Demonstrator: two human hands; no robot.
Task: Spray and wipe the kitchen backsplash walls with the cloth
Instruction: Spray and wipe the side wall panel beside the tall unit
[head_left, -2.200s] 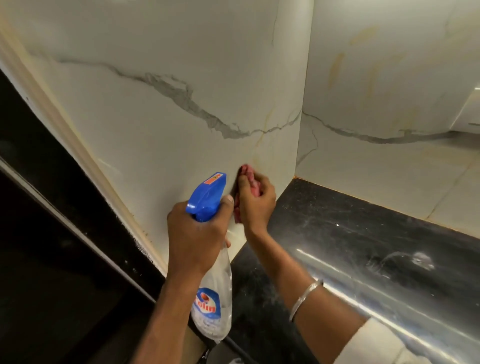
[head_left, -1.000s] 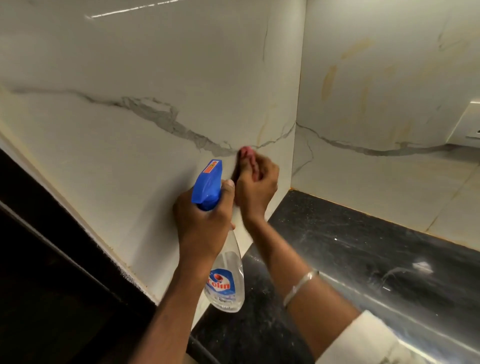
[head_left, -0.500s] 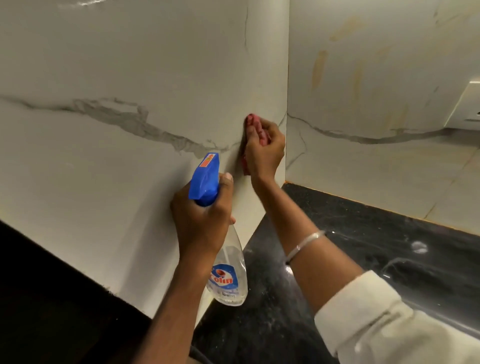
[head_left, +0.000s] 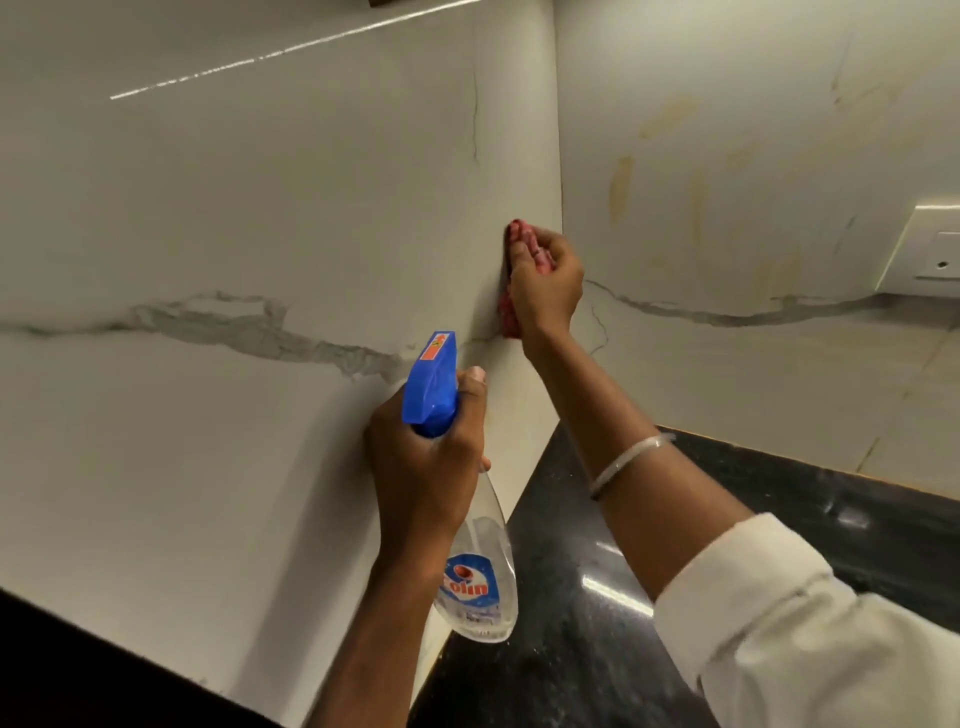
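Wiping is going on right now, and the job is looking only partly done. Two pale walls are meeting in a corner. The left wall (head_left: 234, 208) is filling the 10 o'clock side, and the right wall (head_left: 779, 130) is filling the 2 o'clock side. A black counter (head_left: 779, 519) is lying at 4 o'clock.

The right hand (head_left: 545, 283) is pressing the red cloth (head_left: 519, 234) on the left wall, just beside the corner, at about 12 o'clock. Its fingers are curling round the cloth and gripping it. The left hand (head_left: 421, 467) is hanging at 6 o'clock, with its fingers wrapping tight round the neck of the spray bottle (head_left: 480, 577), whose blue top is pointing up.

I am guessing the left wall is nearly finished, since no dirty marks are showing on it. Yellow smears (head_left: 621, 187) are sitting on the right wall at 1 o'clock. I cannot tell if they are dirt or just the stone's pattern. That wall is probably waiting for its spray and wipe.
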